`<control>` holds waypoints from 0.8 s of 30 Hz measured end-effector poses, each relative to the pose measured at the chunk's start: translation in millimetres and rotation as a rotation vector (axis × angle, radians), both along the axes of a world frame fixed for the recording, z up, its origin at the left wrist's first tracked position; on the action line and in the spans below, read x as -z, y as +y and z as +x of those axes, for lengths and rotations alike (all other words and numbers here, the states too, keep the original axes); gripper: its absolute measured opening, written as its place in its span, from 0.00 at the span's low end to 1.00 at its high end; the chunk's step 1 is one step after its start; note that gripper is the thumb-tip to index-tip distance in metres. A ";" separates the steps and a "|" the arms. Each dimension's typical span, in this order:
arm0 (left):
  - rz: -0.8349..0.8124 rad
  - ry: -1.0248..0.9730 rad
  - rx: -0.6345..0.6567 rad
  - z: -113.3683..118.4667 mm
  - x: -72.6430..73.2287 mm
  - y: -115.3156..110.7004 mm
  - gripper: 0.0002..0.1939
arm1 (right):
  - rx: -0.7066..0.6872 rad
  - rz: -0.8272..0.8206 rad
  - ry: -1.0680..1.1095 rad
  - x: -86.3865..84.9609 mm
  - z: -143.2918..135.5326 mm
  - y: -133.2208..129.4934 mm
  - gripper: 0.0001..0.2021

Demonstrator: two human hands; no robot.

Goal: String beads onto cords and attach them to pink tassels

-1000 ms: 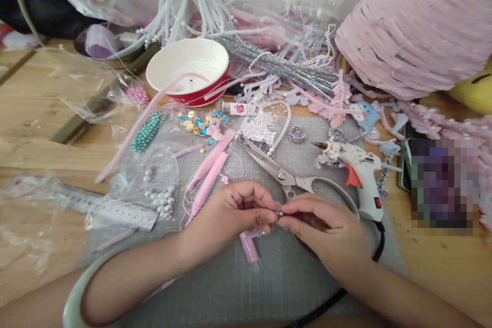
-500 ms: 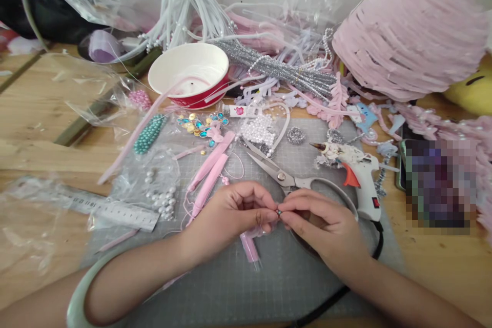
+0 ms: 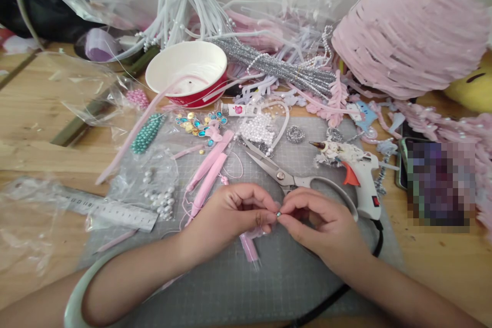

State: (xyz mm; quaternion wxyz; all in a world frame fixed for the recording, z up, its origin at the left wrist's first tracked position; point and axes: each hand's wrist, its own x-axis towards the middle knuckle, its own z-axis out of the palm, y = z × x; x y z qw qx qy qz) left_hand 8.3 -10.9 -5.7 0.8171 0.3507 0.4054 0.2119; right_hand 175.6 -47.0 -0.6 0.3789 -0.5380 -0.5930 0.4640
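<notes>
Above the grey cutting mat [image 3: 215,287], my left hand [image 3: 242,210] and my right hand [image 3: 326,225] meet fingertip to fingertip. Both are closed in a pinch around one tiny shiny greenish bead [image 3: 278,213]; its exact shape is too small to make out. Below my left fingers hangs or lies a pink tassel [image 3: 249,248] with clear wrapping at its end; how it joins the bead is hidden. Two more pink tassels [image 3: 207,179] lie left of the hands. Just behind my right hand are metal scissors [image 3: 280,174], their handles partly covered by it.
A glue gun [image 3: 361,179] with a black cable lies to the right, near a phone [image 3: 438,184]. Leftward are a steel ruler [image 3: 111,210] and bagged pearls [image 3: 163,200]. Behind stand a red-white paper bowl [image 3: 207,92], silver pipe cleaners [image 3: 277,64] and a big pink bundle [image 3: 411,36].
The pinched bead shows a little more between the fingertips. Both hands hold nearly the same place, and the view has shifted slightly.
</notes>
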 end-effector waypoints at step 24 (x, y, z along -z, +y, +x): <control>0.048 0.030 0.042 0.2 -0.1 0.4 0.06 | -0.019 -0.001 0.005 1.2 0.2 -3.0 0.05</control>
